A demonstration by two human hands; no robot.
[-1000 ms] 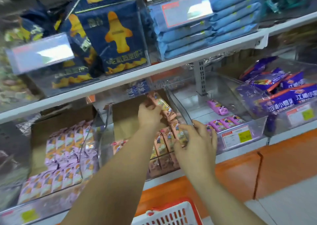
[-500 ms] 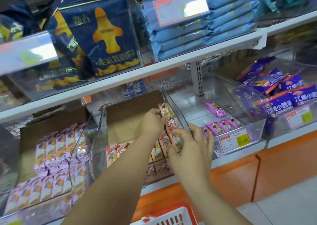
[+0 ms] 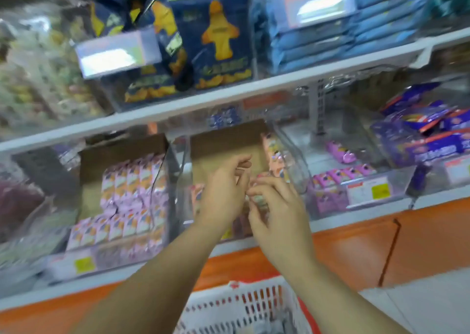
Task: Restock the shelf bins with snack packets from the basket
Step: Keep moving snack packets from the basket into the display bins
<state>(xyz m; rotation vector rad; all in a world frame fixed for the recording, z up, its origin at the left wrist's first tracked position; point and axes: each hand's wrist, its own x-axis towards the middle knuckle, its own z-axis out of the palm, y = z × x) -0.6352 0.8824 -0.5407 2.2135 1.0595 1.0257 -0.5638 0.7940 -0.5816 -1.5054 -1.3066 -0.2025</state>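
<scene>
The middle clear bin [image 3: 287, 155] on the lower shelf holds peach-orange snack packets [image 3: 273, 153] lined up along its right wall. Both of my hands are inside it, close together. My left hand [image 3: 223, 193] has loosely bent fingers and nothing visible in it. My right hand [image 3: 278, 214] curls its fingers and thumb round a packet [image 3: 260, 202] at the front of the row. The white and red basket [image 3: 241, 305] sits below my arms at the bottom edge. The picture is motion-blurred.
A bin of pink-white packets [image 3: 132, 193] stands to the left, and a bin with a few pink packets [image 3: 340, 173] to the right. Purple packs [image 3: 432, 135] lie far right. Dark blue bags [image 3: 216, 41] and light blue packs [image 3: 356, 28] fill the upper shelf.
My left hand has drawn back from the rear of the packet row toward my right hand. The view has tilted down, so more of the basket shows.
</scene>
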